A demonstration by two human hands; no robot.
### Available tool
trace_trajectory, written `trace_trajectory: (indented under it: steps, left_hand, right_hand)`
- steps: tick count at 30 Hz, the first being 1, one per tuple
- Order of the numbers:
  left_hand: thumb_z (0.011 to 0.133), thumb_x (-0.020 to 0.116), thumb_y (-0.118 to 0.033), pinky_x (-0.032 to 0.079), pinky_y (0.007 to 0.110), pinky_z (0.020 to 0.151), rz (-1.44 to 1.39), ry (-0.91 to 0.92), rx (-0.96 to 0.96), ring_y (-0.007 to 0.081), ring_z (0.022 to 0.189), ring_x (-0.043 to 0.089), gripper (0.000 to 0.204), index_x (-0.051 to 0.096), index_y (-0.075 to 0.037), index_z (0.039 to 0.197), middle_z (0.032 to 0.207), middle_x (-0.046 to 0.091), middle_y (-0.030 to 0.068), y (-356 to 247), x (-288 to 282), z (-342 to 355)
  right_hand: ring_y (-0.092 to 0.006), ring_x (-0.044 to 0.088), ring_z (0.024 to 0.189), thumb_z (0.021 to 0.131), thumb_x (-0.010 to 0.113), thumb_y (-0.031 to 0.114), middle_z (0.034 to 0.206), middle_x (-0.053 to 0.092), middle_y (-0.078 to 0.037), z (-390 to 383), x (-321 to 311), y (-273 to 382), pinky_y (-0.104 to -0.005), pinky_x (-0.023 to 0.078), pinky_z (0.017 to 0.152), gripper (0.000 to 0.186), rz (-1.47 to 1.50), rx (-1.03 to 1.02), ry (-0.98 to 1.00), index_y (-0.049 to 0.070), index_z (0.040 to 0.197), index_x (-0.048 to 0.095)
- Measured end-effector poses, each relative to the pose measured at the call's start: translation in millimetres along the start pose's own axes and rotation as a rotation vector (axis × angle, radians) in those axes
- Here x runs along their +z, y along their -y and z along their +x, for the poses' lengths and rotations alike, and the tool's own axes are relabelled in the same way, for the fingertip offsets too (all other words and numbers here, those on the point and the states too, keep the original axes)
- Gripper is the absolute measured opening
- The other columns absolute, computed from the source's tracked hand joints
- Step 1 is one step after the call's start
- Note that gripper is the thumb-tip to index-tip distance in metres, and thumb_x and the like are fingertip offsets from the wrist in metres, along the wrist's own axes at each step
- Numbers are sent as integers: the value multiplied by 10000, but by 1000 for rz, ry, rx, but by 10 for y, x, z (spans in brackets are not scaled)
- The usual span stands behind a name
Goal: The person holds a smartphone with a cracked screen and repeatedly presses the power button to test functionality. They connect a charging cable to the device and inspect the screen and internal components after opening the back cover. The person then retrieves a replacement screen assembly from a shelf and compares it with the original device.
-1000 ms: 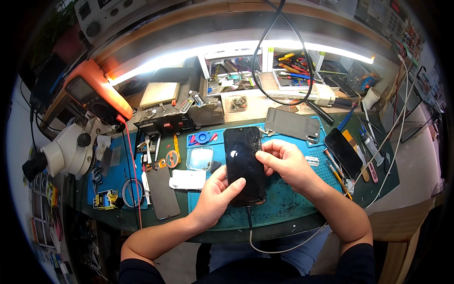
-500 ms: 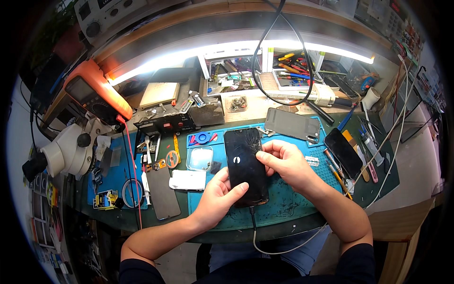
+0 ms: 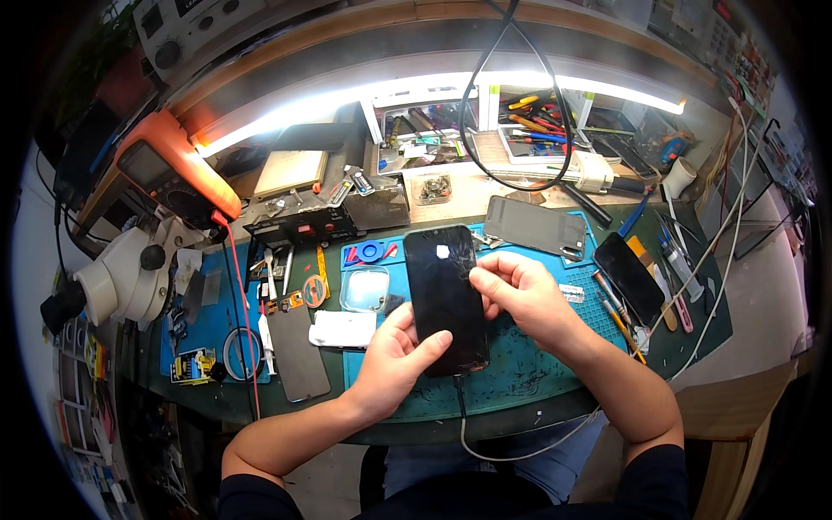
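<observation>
- Over the blue work mat (image 3: 537,364) at the middle of the surface, a dark smartphone (image 3: 444,295) was held up by both hands, its screen facing the camera.
- The left hand (image 3: 390,364) was curled around the phone's lower left edge, with the thumb laid across the glass near the bottom corner; its fingers were closed on the phone.
- The right hand (image 3: 520,295) was set against the right edge, thumb and forefinger pinched at the upper side of the frame, so it too was gripping the phone.
- A grey cable (image 3: 485,446) was plugged into the phone's bottom end and hung below the surface edge.
- The step in hand was judged to be an inspection of the powered phone; the next move would call for a steady hold and no strain on the plug.
- The phone looked glossy and black, with a small pale mark lit near the top and fine cracks or glare streaks on the glass; which of the 2 could not be told.
</observation>
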State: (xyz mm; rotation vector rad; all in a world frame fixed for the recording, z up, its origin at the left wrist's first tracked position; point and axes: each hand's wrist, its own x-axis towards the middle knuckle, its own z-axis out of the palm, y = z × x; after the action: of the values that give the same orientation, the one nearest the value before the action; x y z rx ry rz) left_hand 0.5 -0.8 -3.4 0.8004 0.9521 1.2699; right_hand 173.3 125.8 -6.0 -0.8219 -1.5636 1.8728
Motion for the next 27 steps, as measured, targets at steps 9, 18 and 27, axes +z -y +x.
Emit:
trace_trajectory:
  steps: [9,18,27]
  left_hand:
    - [963,537,20,455,318,1008,-39,-231,403,174,1170,559,431,369,-6,1360,1263,565,117,-63,-26,34]
    - [961,529,37,502,303,947,-81,-275,443,165,1110,595,435,363,-15,1360,1245,572,122,-10,-9,46]
    - [959,528,46,501,293,945,-86,-261,439,162,1111,594,438,362,-21,1359,1248,572,118,23,-58,47]
  right_hand:
    - [-89,631,836,921,691,178,936,680,-41,-130,130,115,-258,518,756,240,-62,103,353,-2,1073,644]
    - [-83,623,752,890,726,186,855,700,-48,-176,269,-21,-260,519,688,232,-128,54,259,-20,986,683]
    - [-68,610,737,884,726,155,833,697,-37,-182,272,-12,-246,502,665,194,-148,28,214,-21,958,697]
